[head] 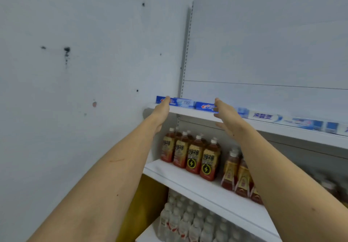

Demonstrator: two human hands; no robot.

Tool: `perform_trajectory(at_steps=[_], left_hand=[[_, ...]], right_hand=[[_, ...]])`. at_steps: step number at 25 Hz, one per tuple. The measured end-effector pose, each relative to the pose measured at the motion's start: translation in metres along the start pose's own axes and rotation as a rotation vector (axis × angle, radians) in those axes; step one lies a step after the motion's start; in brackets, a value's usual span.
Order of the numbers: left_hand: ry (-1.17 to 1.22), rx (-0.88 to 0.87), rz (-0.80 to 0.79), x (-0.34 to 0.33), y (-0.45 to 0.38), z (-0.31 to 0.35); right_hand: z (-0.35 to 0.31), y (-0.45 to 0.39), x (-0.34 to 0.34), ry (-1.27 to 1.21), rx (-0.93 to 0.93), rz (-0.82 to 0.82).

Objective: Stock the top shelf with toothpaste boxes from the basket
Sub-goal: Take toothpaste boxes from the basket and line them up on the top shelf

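Both my arms reach up to the white top shelf. A blue toothpaste box lies along the shelf's left end, and a second blue box lies just right of it. My left hand touches the left end of the first box with straight fingers. My right hand is held flat with its fingertips against the second box's right end. More blue and white toothpaste boxes run in a row along the shelf to the right. The basket is out of view.
A marked white wall stands close on the left. On the middle shelf stand red and yellow drink bottles. Clear water bottles fill the shelf below, and a yellow panel sits behind them at the left.
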State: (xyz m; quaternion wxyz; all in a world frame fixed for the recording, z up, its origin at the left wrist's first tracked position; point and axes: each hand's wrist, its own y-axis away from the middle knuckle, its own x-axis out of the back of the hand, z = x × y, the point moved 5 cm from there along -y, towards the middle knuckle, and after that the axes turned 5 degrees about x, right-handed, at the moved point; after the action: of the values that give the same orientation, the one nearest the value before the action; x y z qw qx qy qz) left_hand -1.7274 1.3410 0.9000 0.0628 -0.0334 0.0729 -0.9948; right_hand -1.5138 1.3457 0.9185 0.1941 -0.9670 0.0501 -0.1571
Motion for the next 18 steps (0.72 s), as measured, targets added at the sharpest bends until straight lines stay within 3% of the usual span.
perform_trajectory(at_steps=[6,14,18], left_hand=[[-0.045,-0.015,-0.011,0.064,-0.04,-0.002],[-0.029,-0.004,-0.018,0.069,-0.088,-0.026],[-0.071,-0.031,-0.004,0.073,-0.111,-0.007]], right_hand=[[-0.014,-0.027,-0.055,0.074,-0.078,0.049],[-0.013,-0.069,-0.063,-0.02,-0.081,0.031],[-0.011,-0.089,-0.053,-0.055,-0.06,0.016]])
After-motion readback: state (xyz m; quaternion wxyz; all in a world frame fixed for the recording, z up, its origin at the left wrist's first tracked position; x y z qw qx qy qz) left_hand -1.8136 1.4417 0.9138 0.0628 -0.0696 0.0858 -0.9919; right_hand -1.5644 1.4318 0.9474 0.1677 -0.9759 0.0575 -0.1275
